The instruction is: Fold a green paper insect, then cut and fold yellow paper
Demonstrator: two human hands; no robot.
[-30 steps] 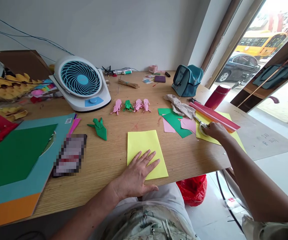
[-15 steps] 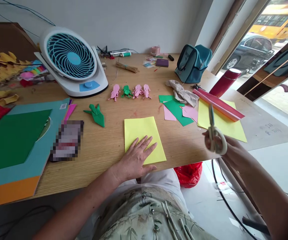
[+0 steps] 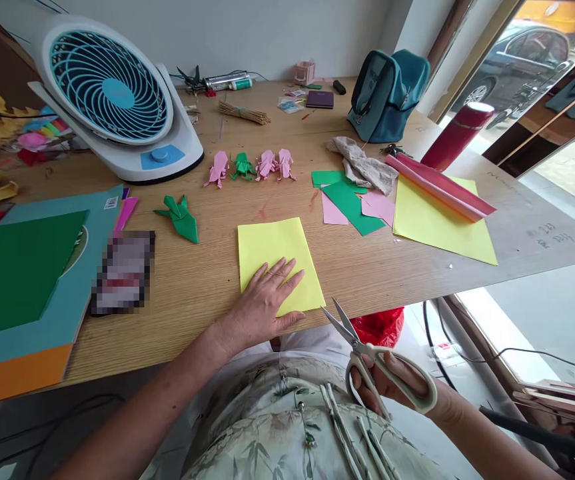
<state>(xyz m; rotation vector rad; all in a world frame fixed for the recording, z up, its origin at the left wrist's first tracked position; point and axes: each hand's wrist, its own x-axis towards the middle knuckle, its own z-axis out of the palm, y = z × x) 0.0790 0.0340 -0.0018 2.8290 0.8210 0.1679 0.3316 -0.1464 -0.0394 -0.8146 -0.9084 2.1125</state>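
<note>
Hands first: the left hand (image 3: pixel 267 300) lies flat, fingers spread, on the near end of a rectangular yellow paper sheet (image 3: pixel 272 247) at the front edge of the wooden table (image 3: pixel 382 277). Off the table, over the lap, the right hand (image 3: pixel 394 385) grips white-handled steel scissors (image 3: pixel 362 347) with the blades parted, tips aimed up-left at the sheet's near right corner. The sheet's long axis runs away from the person.

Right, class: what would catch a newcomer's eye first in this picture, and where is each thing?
The big white-and-blue fan stands at the far left of the table. At the near edge the left hand lies flat on a yellow sheet, and the right hand holds open scissors just off the edge. Small pink and green paper figures line up mid-table.
</note>
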